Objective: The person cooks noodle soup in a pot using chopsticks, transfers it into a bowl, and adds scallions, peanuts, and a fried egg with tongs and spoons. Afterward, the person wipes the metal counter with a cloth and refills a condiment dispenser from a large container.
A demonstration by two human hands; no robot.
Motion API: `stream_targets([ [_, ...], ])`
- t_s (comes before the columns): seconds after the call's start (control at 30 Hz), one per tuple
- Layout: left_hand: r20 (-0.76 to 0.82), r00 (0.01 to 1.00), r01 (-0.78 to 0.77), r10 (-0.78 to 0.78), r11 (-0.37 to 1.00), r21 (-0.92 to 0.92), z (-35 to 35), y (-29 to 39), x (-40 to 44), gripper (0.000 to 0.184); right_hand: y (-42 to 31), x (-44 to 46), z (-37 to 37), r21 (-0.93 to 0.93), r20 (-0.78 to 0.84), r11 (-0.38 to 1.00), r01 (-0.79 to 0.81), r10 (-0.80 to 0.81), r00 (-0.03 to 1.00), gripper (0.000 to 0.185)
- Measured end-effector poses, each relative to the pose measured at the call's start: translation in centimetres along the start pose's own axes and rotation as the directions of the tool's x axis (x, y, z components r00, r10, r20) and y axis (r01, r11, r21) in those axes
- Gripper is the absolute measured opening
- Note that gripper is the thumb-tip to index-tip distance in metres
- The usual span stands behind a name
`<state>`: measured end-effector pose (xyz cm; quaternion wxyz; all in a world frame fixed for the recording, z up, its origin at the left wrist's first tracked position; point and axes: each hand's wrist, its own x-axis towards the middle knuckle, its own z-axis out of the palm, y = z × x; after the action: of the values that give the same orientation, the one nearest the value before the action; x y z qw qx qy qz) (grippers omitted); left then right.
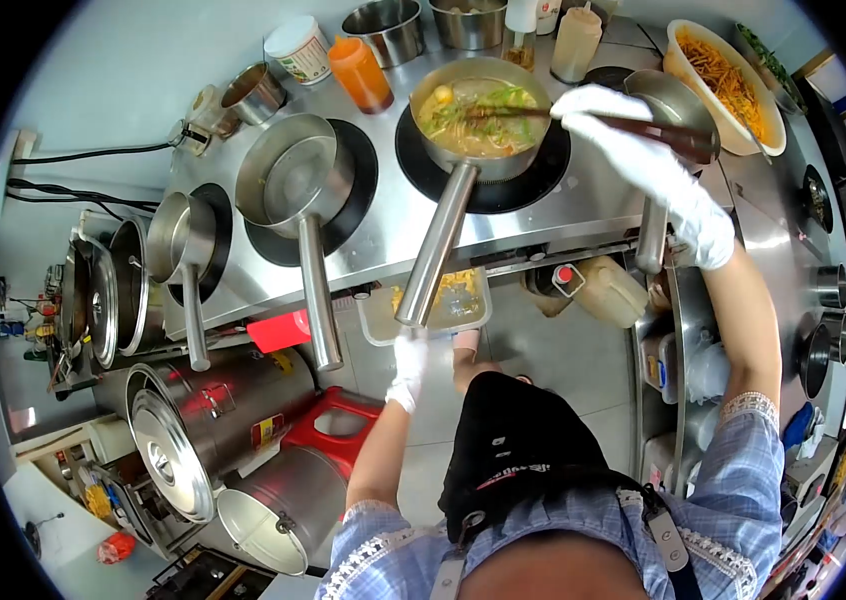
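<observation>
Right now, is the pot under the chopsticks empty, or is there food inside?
There is food inside: the pot holds yellowish broth with greens, and the chopsticks reach into it.

The apron [533, 415]'s lettering [515, 473] (small and pale) is unreadable; the top edge crops a steel pot [471, 30].

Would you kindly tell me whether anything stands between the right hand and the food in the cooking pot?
Nothing visible does: the pot has no lid on, and the chopsticks in the right hand reach over its rim into the food. The saucepan further right is outside that path.
</observation>
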<state>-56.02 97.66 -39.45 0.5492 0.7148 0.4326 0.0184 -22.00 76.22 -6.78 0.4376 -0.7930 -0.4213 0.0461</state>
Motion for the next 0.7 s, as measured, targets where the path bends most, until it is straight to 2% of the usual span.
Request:
stream_targets([
  [0.03, -0.099, 0.965, -0.228, 0.241, 0.965, 0.129, 0.3, -4.4, 3.8, 0.02, 1.3, 0.4, 0.0, -0.038, -0.065, 0.999, 0.027, -0.029, 0.997, 0.015],
  [0.07, -0.102, 0.975, -0.162, 0.197, 0.947, 0.278, -0.4, -3.7, 5.0, 0.025, 2.6, 0.1, 0.1, -0.077, -0.126, 0.996, 0.048, -0.058, 0.99, 0.016],
  [0.1, -0.176, 0.964, -0.129, 0.199, 0.93, 0.344, -0.2, -6.1, 7.7, 0.026, 2.4, -0.2, -0.4, -0.169, -0.183, 0.981, 0.097, -0.127, 0.975, 0.02],
  [0.13, -0.115, 0.931, -0.259, 0.347, 0.848, 0.462, -1.1, -4.5, 7.7, 0.03, 3.1, -0.5, -1.0, -0.19, -0.137, 0.971, 0.142, -0.169, 0.976, 0.023],
  [0.2, 0.048, 0.986, -0.166, 0.159, 0.955, 0.248, -1.5, -8.7, 12.6, 0.045, 2.0, -1.2, -1.9, -0.124, -0.113, 0.992, 0.02, -0.034, 0.993, 0.025],
  [0.23, 0.121, 0.987, -0.142, 0.109, 0.939, 0.313, -1.6, -9.7, 14.4, 0.046, 1.6, -1.2, -2.4, -0.143, -0.081, 0.99, 0.006, -0.017, 0.997, 0.025],
  [0.27, 0.21, 0.975, -0.178, 0.078, 0.838, 0.516, -1.5, -11.1, 16.0, 0.047, 1.7, -1.3, -2.6, -0.164, -0.051, 0.986, -0.009, 0.001, 0.999, 0.026],
  [0.3, 0.301, 0.952, -0.248, 0.045, 0.688, 0.682, -1.3, -12.0, 18.1, 0.049, 2.6, -1.5, -2.5, 0.029, -0.068, 0.999, -0.013, 0.015, 0.998, 0.028],
  [0.33, 0.387, 0.922, -0.338, 0.005, 0.499, 0.798, -0.9, -13.3, 20.5, 0.051, 3.8, -1.4, -2.7, 0.133, -0.05, 0.991, -0.029, 0.036, 0.998, 0.029],
  [0.37, 0.467, 0.883, -0.44, -0.043, 0.267, 0.857, 0.1, -15.1, 23.2, 0.053, 4.3, -1.6, -2.6, 0.126, -0.077, 0.991, -0.043, 0.053, 0.996, 0.029],
  [0.43, 0.588, 0.795, -0.606, -0.146, -0.175, 0.776, 1.6, -19.5, 27.3, 0.06, 4.1, -2.1, -1.9, 0.034, -0.155, 0.998, -0.049, 0.053, 0.987, 0.027],
  [0.47, 0.595, 0.797, -0.602, -0.107, -0.223, 0.766, 2.1, -21.0, 28.4, 0.063, -1.8, -3.2, 0.4, -0.158, -0.305, 0.966, -0.206, 0.151, 0.94, 0.018],
  [0.5, 0.595, 0.803, -0.59, -0.027, -0.172, 0.788, 2.5, -21.7, 28.5, 0.064, -1.9, -3.2, 1.0, -0.166, -0.346, 0.956, -0.241, 0.172, 0.922, 0.018],
  [0.57, 0.602, 0.797, -0.593, 0.049, -0.125, 0.796, 3.5, -21.2, 27.9, 0.064, -0.4, -3.4, 1.5, -0.114, -0.362, 0.98, -0.161, 0.11, 0.926, 0.018],
  [0.67, 0.59, 0.806, -0.584, -0.049, -0.227, 0.779, 5.3, -17.1, 24.6, 0.063, 1.1, -3.6, 2.1, -0.093, -0.383, 0.989, -0.114, 0.07, 0.921, 0.017],
  [0.7, 0.546, 0.838, -0.538, -0.03, -0.217, 0.814, 5.8, -16.4, 23.6, 0.06, 1.4, -3.6, 2.1, -0.115, -0.389, 0.988, -0.107, 0.054, 0.919, 0.017],
])
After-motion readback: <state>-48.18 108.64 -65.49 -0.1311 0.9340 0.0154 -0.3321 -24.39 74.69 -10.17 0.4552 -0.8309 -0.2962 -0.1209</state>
